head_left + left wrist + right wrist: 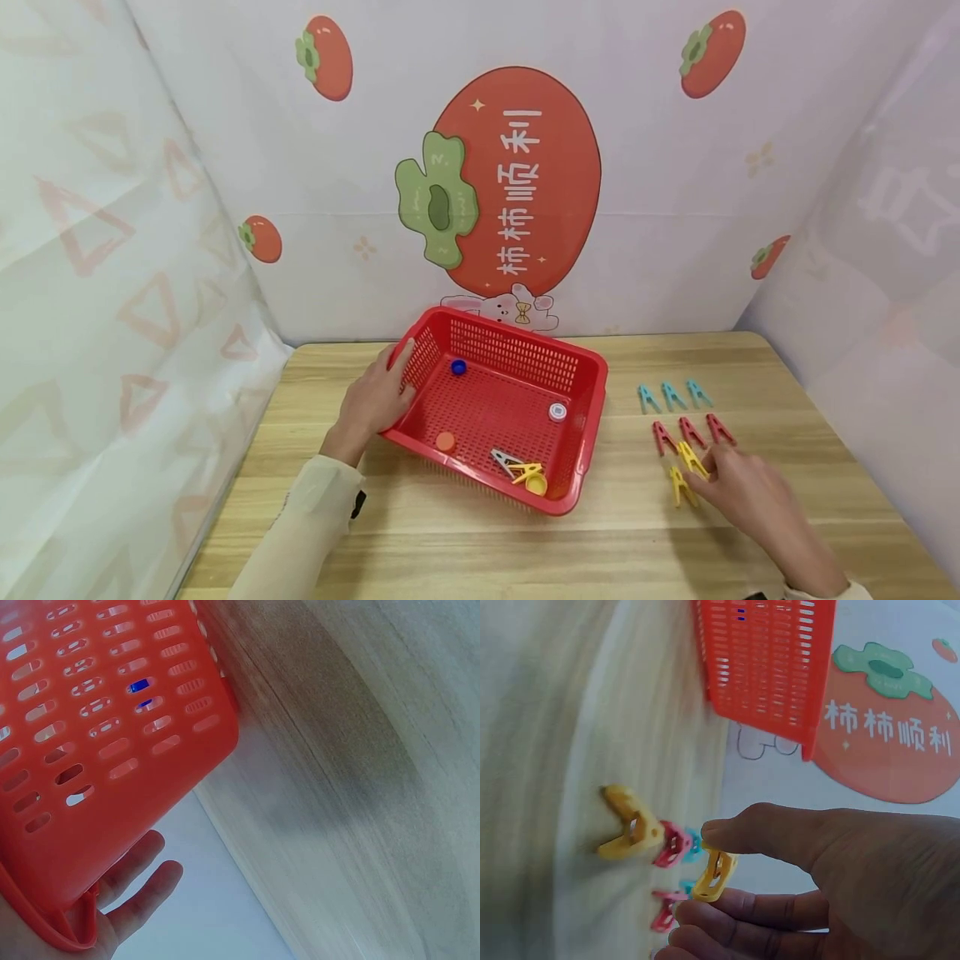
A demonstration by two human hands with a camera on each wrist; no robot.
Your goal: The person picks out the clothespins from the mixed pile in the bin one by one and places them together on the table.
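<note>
My left hand (375, 400) grips the left rim of a red plastic basket (592, 417); in the left wrist view two fingers (154, 889) show outside the basket wall, under the rim. On the right, my right hand (753, 496) pinches a yellow clothespin (716, 874) between thumb and fingers, just above the table. Another yellow clothespin (678, 486) stands on the table beside it. Behind these are a row of red clothespins (690, 431) and, farther back, a row of light blue clothespins (672, 395).
Inside the basket lie a blue cap (458, 367), a white cap (557, 412), an orange cap (446, 442), a yellow cap (536, 483), a grey clothespin (504, 460) and a yellow clothespin (525, 472). A printed cloth wall (637, 275) borders the wooden table (480, 550).
</note>
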